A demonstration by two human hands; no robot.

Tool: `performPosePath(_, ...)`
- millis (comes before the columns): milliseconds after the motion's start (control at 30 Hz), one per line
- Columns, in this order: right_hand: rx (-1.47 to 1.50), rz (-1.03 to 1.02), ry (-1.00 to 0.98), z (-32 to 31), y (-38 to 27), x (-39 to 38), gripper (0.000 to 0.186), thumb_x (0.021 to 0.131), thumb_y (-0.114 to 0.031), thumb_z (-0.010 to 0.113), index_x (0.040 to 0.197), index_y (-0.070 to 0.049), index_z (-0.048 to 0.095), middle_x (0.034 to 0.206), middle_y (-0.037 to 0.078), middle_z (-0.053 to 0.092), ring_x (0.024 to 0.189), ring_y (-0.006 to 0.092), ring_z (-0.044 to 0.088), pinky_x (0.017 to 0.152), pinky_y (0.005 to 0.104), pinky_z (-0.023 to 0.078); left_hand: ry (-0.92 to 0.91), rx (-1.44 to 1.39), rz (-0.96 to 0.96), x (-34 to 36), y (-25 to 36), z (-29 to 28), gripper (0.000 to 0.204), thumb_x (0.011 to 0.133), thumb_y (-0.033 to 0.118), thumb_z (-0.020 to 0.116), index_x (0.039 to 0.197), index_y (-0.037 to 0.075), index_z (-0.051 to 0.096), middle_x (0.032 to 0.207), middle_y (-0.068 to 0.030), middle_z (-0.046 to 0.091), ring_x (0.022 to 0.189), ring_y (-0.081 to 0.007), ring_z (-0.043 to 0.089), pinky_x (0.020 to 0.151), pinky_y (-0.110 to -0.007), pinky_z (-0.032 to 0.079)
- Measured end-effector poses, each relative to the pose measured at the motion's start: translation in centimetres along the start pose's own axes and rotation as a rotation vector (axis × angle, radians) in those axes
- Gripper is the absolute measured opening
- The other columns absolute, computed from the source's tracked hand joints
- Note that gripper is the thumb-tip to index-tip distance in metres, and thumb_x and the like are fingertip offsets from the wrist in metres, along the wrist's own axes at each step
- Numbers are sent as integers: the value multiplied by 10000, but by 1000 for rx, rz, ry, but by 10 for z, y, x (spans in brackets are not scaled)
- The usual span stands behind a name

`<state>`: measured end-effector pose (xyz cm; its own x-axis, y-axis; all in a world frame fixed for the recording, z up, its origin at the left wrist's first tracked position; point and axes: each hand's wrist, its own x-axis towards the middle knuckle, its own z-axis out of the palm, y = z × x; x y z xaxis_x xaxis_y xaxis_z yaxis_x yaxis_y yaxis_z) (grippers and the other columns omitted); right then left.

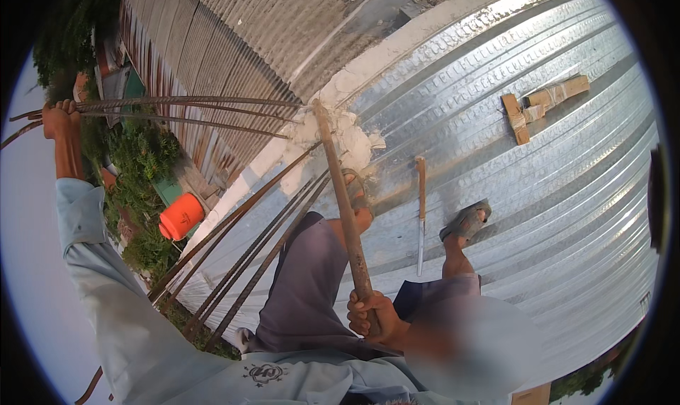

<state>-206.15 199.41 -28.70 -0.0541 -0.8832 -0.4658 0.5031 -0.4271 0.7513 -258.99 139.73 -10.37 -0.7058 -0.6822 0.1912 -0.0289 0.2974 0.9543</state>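
My left hand (61, 120), raised at the far left, is closed round ribbed steel rebar rods (191, 102). They slant across to a lump of pale concrete (350, 139) at the roof's edge. In my right hand (374, 316), low in the middle, is the near end of a long brown pole (338, 185). The pole's far end reaches the concrete beside the rods; whether it is wood or rusty pipe I cannot tell. More rebar rods (244, 260) fan out from the concrete toward the lower left, between my left arm and my leg.
I stand on a shiny corrugated metal roof (538, 214). On it lie a thin tool (421, 207) with a brown handle and a T-shaped wooden piece (520, 118) with wrapping. An orange container (182, 216) is beyond the left edge, near trees. An older corrugated roof (234, 44) adjoins.
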Motion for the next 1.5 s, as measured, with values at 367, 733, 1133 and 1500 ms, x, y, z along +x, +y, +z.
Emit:
performPosePath(367, 45, -42, -30, -1, 6, 2, 135, 852, -60, 608, 985, -76, 585, 656, 21, 497, 470, 146, 484, 426, 311, 412, 55, -67, -49, 42, -27, 5, 290, 993, 243, 510, 1180, 21, 506, 788, -86, 479, 610, -200, 360, 559, -376, 284)
performPosePath(733, 106, -89, -44, 48, 33, 21, 159, 849, -71, 597, 1002, -87, 558, 660, 19, 487, 490, 138, 477, 430, 302, 417, 37, -78, -98, 72, -61, 48, 325, 982, 259, 527, 1190, 9, 522, 925, -128, 525, 731, -246, 444, 688, -425, 340)
performPosePath(1133, 123, -40, -31, 57, 54, 34, 168, 839, -77, 611, 1006, -87, 592, 649, 17, 485, 493, 133, 480, 430, 303, 420, 6, -91, -130, 92, -75, 44, 363, 969, 277, 545, 1200, -3, 540, 1073, -173, 576, 864, -297, 536, 828, -478, 401)
performPosePath(1500, -481, -224, 138, 12, 20, 15, 160, 858, -40, 657, 979, -69, 557, 703, 12, 517, 534, 122, 548, 433, 295, 478, 101, -94, -205, 13, -32, 13, 399, 957, 293, 562, 1210, -15, 556, 1210, -215, 622, 986, -344, 620, 957, -527, 456)
